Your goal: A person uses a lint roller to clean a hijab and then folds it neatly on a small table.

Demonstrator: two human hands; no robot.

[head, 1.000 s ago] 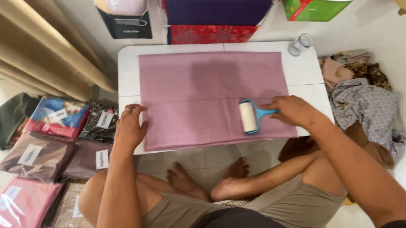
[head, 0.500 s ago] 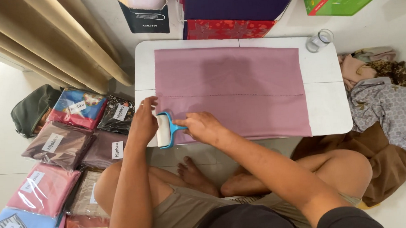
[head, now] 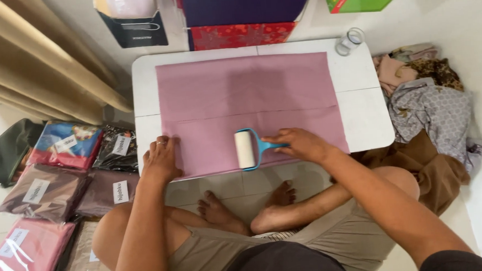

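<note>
A pink cloth (head: 250, 99) lies spread flat over a low white table (head: 363, 110). My right hand (head: 299, 144) grips the blue handle of a lint roller (head: 247, 149), whose white roll rests on the cloth near its front edge, about the middle. My left hand (head: 162, 159) presses flat on the cloth's front left corner, fingers together, a ring on one finger. I sit cross-legged on the floor in front of the table.
Packaged folded cloths in clear bags (head: 46, 189) lie on the floor at my left. A beige curtain (head: 34, 64) hangs at the far left. Boxes (head: 246, 17) stand behind the table, a small glass jar (head: 350, 40) on its far right corner, a pile of clothes (head: 432, 109) at right.
The roller went from the cloth's right side to the left edge beside my left hand, and now is back near the middle. My left hand stayed on the corner.
</note>
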